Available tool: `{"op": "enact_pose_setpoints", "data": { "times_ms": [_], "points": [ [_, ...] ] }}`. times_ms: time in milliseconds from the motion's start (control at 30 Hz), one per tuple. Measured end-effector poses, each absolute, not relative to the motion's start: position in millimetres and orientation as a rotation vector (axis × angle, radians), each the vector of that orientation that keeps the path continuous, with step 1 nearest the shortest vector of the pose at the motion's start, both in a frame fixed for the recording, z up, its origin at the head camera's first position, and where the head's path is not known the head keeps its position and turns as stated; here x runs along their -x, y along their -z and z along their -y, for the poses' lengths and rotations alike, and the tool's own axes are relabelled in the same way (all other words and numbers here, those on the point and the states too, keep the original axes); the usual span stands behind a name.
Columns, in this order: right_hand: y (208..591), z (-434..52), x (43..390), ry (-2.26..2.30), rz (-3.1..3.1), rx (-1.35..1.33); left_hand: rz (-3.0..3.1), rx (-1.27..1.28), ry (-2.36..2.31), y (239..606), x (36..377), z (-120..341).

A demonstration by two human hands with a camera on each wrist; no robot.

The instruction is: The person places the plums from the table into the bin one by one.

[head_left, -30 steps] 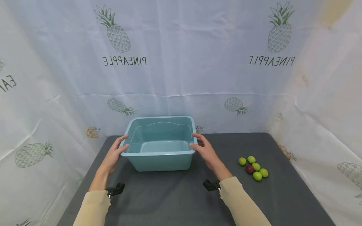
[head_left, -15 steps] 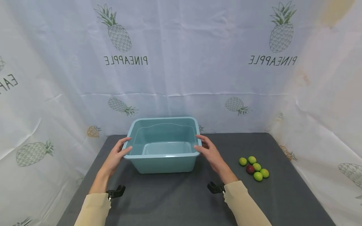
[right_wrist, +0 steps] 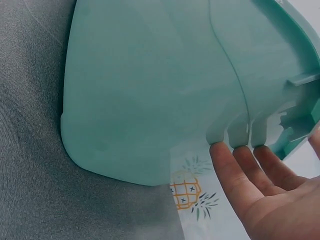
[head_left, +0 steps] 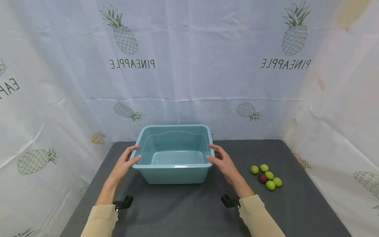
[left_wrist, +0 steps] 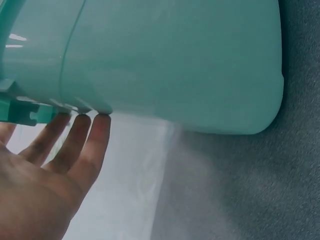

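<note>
A light blue-green plastic basin (head_left: 174, 176) stands upright near the back of the dark table, with nothing inside it. My left hand (head_left: 119, 169) grips its left rim, thumb and forefinger curled over the edge. On the opposite side my right hand (head_left: 227, 168) holds the right rim in the same way. In the left wrist view, several fingertips (left_wrist: 101, 122) of the left hand press against the basin's outer wall (left_wrist: 175, 60) below the rim. The right wrist view shows the right hand's fingertips (right_wrist: 218, 149) against the other end wall (right_wrist: 145, 90).
Several green limes (head_left: 270, 185) and one dark red round fruit (head_left: 262, 178) lie grouped on the table (head_left: 177, 214) to the right of the right hand. A white cloth (head_left: 189, 79) printed with pineapples hangs behind the table and along both sides.
The basin has shifted a little to the right and nearer to me, both hands moving with it on its rims. The fruit has stayed in place.
</note>
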State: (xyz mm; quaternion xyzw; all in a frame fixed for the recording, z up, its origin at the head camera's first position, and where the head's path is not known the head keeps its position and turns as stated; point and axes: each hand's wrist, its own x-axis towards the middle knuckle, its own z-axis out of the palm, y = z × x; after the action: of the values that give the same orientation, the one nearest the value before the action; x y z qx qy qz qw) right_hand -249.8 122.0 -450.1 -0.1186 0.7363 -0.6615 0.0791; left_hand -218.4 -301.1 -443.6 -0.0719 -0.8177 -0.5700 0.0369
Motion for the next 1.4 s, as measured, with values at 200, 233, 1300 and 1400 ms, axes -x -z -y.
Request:
{"op": "enact_pose_setpoints", "data": {
  "times_ms": [200,233,1300,1400],
  "points": [
    [445,-126,246,1.977,-2.208,0.355,2.489,0.224,1.734,447,219,297],
    [444,-126,245,1.977,-2.206,0.355,2.488,0.226,1.732,447,218,297],
    [443,-165,228,1.929,-2.274,0.360,2.485,0.295,1.800,449,206,265],
    [445,-168,224,1.924,-2.285,0.373,2.484,0.302,1.815,450,204,262]
  ]
}}
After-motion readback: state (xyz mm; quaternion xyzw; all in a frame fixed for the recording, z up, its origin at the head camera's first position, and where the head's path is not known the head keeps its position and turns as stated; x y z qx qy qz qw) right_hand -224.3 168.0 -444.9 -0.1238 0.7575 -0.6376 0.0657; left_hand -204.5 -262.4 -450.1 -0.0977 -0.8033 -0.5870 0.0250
